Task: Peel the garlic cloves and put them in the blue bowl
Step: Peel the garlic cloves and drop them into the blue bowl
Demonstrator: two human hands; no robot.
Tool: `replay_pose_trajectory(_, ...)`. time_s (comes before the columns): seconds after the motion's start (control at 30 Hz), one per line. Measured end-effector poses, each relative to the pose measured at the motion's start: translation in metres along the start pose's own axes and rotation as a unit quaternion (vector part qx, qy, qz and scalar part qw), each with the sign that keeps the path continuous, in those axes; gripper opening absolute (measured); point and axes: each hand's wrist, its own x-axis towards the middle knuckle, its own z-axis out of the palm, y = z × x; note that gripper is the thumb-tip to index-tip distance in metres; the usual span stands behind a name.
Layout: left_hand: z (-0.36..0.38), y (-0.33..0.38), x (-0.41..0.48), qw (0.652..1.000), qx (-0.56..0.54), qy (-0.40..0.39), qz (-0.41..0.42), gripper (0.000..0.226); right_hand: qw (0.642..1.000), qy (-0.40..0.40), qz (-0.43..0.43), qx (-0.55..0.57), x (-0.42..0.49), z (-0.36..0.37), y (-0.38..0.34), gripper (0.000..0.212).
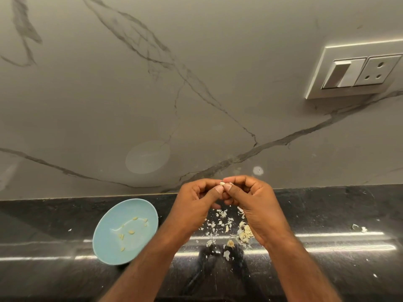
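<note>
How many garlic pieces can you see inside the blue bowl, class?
5 in the blue bowl: two garlic pieces toward the far side, one mid-bowl, one left of it, one nearest the person. Tiny bits may go unseen.

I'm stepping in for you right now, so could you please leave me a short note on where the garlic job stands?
Hands: left hand and right hand both pinch one garlic clove between them, above the counter.
Bowl: the blue bowl sits on the counter, left of the hands, with a few peeled cloves inside.
Done: those cloves; loose skins lie below the hands.
Left: finish this clove, drop it in the bowl, then peel the small heap of cloves by the right wrist.
</note>
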Motion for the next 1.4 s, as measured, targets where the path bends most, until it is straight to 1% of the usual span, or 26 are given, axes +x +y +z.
replay_pose_trajectory(0.07, 0.000, 0.000, -0.001, 1.000, -0.021, 0.018, 0.009, 0.012, 0.999, -0.004, -0.007, -0.035, 0.000, -0.001, 0.000, 0.009)
replay_pose_trajectory(0.17, -0.002, -0.003, 0.000, 0.998, -0.049, 0.033, -0.003, 0.010, 0.997, -0.011, -0.027, -0.075, -0.001, 0.000, 0.000, 0.008)
replay_pose_trajectory(0.23, -0.001, -0.004, 0.000, 0.996, -0.077, 0.040, -0.018, 0.010, 0.993, -0.012, -0.057, -0.102, -0.003, 0.001, -0.001, 0.008)
replay_pose_trajectory(0.3, 0.000, -0.004, 0.000, 0.990, -0.129, 0.051, -0.039, 0.011, 0.986, -0.005, -0.097, -0.136, -0.004, 0.002, 0.000, 0.009)
replay_pose_trajectory(0.37, 0.002, -0.005, 0.000, 0.981, -0.172, 0.060, -0.059, 0.011, 0.982, 0.000, -0.125, -0.144, -0.005, 0.004, -0.001, 0.010)
replay_pose_trajectory(0.47, 0.002, -0.004, 0.000, 0.974, -0.199, 0.079, -0.078, 0.010, 0.985, 0.016, -0.126, -0.114, -0.007, 0.003, -0.002, 0.013)
replay_pose_trajectory(0.5, 0.001, -0.004, 0.001, 0.971, -0.206, 0.087, -0.081, 0.009, 0.981, 0.030, -0.129, -0.140, -0.007, 0.001, -0.001, 0.019)
replay_pose_trajectory(0.53, 0.000, -0.004, 0.001, 0.970, -0.211, 0.092, -0.083, 0.008, 0.969, 0.044, -0.136, -0.202, -0.006, -0.002, 0.000, 0.026)
replay_pose_trajectory(0.57, -0.002, -0.004, 0.002, 0.968, -0.214, 0.096, -0.084, 0.007, 0.945, 0.045, -0.144, -0.290, -0.003, -0.006, 0.001, 0.033)
replay_pose_trajectory(0.63, -0.003, -0.004, 0.002, 0.967, -0.218, 0.100, -0.085, 0.006, 0.880, 0.004, -0.143, -0.453, 0.002, -0.012, 0.003, 0.036)
replay_pose_trajectory(0.67, -0.003, -0.005, 0.003, 0.966, -0.220, 0.101, -0.086, 0.006, 0.860, -0.011, -0.128, -0.493, 0.003, -0.014, 0.003, 0.035)
replay_pose_trajectory(0.7, -0.003, -0.005, 0.003, 0.966, -0.222, 0.099, -0.088, 0.006, 0.854, -0.009, -0.121, -0.506, 0.004, -0.015, 0.003, 0.033)
replay_pose_trajectory(0.8, -0.004, -0.006, 0.002, 0.965, -0.227, 0.092, -0.095, 0.009, 0.871, 0.063, -0.167, -0.458, 0.005, -0.017, 0.001, 0.018)
replay_pose_trajectory(0.83, -0.005, -0.007, 0.002, 0.964, -0.231, 0.090, -0.098, 0.009, 0.875, 0.076, -0.166, -0.449, 0.005, -0.017, 0.001, 0.019)
replay_pose_trajectory(0.9, -0.005, -0.008, 0.002, 0.962, -0.239, 0.085, -0.102, 0.008, 0.895, 0.074, -0.134, -0.420, 0.005, -0.016, 0.003, 0.030)
replay_pose_trajectory(0.93, -0.005, -0.009, 0.002, 0.962, -0.239, 0.082, -0.104, 0.009, 0.909, 0.075, -0.120, -0.393, 0.005, -0.017, 0.004, 0.027)
replay_pose_trajectory(0.97, -0.004, -0.010, 0.002, 0.962, -0.238, 0.079, -0.106, 0.009, 0.923, 0.076, -0.113, -0.359, 0.005, -0.017, 0.004, 0.017)
replay_pose_trajectory(1.0, -0.003, -0.010, 0.002, 0.963, -0.235, 0.076, -0.105, 0.010, 0.938, 0.072, -0.109, -0.321, 0.004, -0.017, 0.003, 0.009)
replay_pose_trajectory(1.07, -0.002, -0.010, 0.002, 0.965, -0.231, 0.068, -0.101, 0.014, 0.964, 0.030, -0.087, -0.251, 0.002, -0.017, 0.000, 0.008)
replay_pose_trajectory(1.13, -0.001, -0.009, 0.003, 0.966, -0.233, 0.053, -0.094, 0.020, 0.978, -0.027, -0.050, -0.202, -0.001, -0.015, -0.001, 0.010)
replay_pose_trajectory(1.17, -0.001, -0.010, 0.003, 0.966, -0.236, 0.046, -0.092, 0.024, 0.981, -0.040, -0.043, -0.187, -0.002, -0.013, -0.001, 0.010)
replay_pose_trajectory(1.27, 0.002, -0.010, 0.002, 0.970, -0.229, 0.031, -0.081, 0.026, 0.985, -0.028, -0.041, -0.164, -0.003, -0.011, 0.002, 0.006)
replay_pose_trajectory(1.4, 0.003, -0.009, 0.000, 0.989, -0.135, 0.045, -0.029, 0.011, 0.991, -0.041, 0.003, -0.129, -0.002, -0.008, 0.005, 0.008)
